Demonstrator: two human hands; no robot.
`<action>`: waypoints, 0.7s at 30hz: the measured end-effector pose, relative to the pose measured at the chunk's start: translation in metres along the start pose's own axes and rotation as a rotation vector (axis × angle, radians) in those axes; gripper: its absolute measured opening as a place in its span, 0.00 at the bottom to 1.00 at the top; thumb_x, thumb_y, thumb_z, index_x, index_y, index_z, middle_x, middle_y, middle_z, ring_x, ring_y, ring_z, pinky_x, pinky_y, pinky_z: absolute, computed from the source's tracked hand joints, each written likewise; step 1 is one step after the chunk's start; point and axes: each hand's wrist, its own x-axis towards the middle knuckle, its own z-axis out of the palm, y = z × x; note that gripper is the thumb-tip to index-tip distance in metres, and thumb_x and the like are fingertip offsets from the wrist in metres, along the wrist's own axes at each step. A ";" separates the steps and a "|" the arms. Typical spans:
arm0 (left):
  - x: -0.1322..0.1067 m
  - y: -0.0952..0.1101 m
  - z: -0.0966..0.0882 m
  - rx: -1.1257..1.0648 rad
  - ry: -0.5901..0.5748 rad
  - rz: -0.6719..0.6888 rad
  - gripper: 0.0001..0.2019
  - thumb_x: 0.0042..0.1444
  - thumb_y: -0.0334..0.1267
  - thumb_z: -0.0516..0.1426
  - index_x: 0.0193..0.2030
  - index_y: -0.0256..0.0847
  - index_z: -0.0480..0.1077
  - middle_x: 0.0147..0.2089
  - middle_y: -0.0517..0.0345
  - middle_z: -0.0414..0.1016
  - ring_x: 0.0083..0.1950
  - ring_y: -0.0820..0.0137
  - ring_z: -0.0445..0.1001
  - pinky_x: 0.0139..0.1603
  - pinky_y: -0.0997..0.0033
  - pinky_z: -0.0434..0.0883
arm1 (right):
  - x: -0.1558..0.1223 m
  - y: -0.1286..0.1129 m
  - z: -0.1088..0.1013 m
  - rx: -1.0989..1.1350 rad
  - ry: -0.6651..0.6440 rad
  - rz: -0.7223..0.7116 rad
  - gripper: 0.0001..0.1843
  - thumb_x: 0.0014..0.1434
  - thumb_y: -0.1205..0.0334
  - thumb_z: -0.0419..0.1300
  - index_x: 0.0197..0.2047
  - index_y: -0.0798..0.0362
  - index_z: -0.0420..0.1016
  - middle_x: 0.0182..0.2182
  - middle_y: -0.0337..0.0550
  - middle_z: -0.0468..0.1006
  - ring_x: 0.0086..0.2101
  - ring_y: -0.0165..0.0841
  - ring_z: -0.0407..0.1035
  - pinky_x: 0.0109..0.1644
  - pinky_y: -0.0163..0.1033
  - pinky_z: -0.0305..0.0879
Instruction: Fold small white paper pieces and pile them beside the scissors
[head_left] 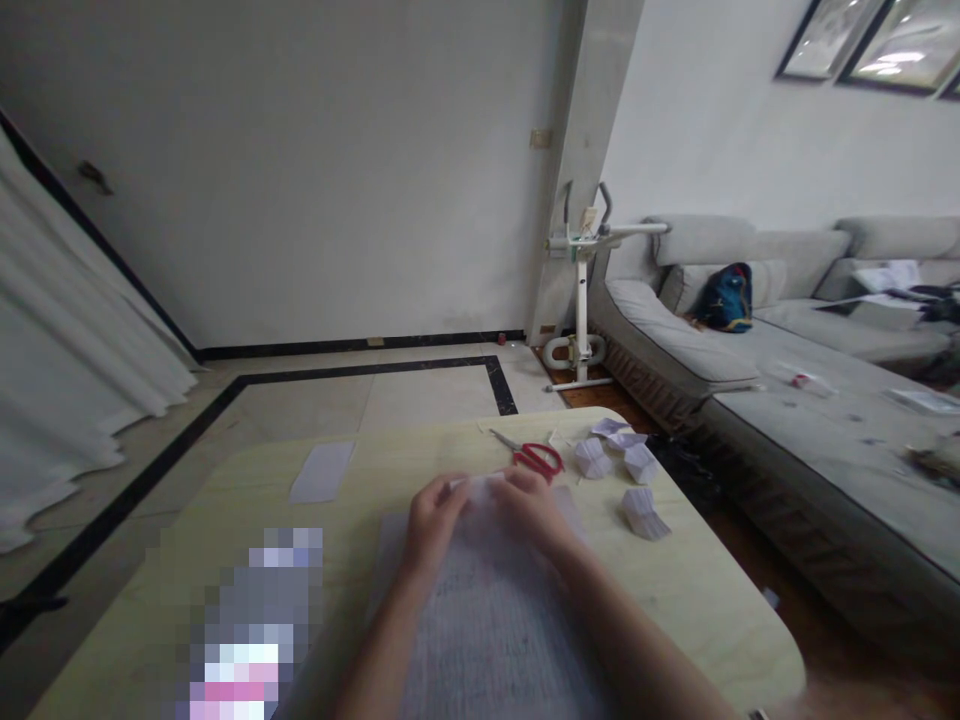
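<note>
My left hand [433,518] and my right hand [534,508] are close together near the middle of the table, fingers closed on a small piece of white paper [477,486]. How it is folded is blurred and partly hidden by the fingers. Under my hands and forearms lies a large sheet covered in writing [480,630]. Just beyond my right hand, scissors with red handles [541,459] rest on the table, blades pointing to the far left. Several folded paper pieces [592,459] lie right of them, one of them a lined folded paper [645,514] set nearer to me.
A blank paper slip [322,473] lies on the left of the pale wooden table [697,610]. A pixelated object [247,620] is at the near left. Beyond the right edge stand a grey sofa [795,420] and a white exercise machine [582,300].
</note>
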 end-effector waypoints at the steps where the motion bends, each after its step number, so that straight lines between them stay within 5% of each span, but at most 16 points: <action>1: 0.000 0.000 0.000 -0.005 -0.003 -0.010 0.17 0.44 0.47 0.61 0.34 0.34 0.74 0.22 0.59 0.72 0.25 0.72 0.70 0.25 0.76 0.66 | 0.000 0.000 0.000 0.003 0.007 -0.001 0.13 0.51 0.53 0.59 0.26 0.55 0.71 0.20 0.36 0.68 0.21 0.27 0.60 0.23 0.31 0.55; 21: -0.001 -0.010 0.002 0.083 -0.125 0.101 0.14 0.50 0.46 0.57 0.33 0.36 0.74 0.27 0.58 0.74 0.27 0.71 0.71 0.27 0.77 0.67 | 0.000 -0.004 0.000 -0.154 0.031 -0.106 0.15 0.54 0.52 0.57 0.25 0.55 0.72 0.20 0.36 0.66 0.22 0.27 0.60 0.25 0.32 0.54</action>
